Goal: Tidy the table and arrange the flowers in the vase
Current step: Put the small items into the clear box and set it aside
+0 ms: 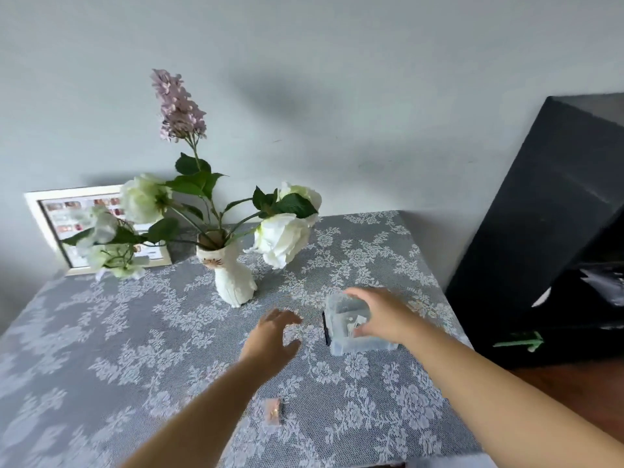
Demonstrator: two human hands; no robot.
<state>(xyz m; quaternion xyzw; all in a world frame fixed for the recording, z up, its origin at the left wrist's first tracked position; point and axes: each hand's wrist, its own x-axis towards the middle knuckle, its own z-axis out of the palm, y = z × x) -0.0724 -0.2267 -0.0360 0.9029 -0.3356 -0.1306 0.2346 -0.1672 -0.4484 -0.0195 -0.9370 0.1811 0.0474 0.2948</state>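
Reaching over a clear plastic box (pixel 354 327) near the worktop's right edge, the right hand (pixel 378 314) has its grip spread across the box's top, fingers on the far side and thumb on the near side; whether it is truly clamped on the box cannot be told through the blur. Small pale items lie inside the box, too indistinct to name. Just left of it, the left hand (pixel 273 336) hovers palm-down over the grey lace tablecloth (pixel 101 349), its grip apart, fingers splayed and holding nothing. A small pinkish packet (pixel 273 411) lies on the cloth toward the near edge, between the two forearms. Farther back, near the middle of the worktop, a white cat-shaped vase (pixel 231 275) stands upright with the flowers in it: a tall lilac sprig (pixel 177 106) rising from its mouth, white blooms (pixel 282 238) leaning right and paler ones (pixel 143 202) drooping left. A white picture frame (pixel 44 221) leans against the wall at the far left corner, partly hidden behind the blooms. A large black box (pixel 547 231) stands beside the worktop's right edge.
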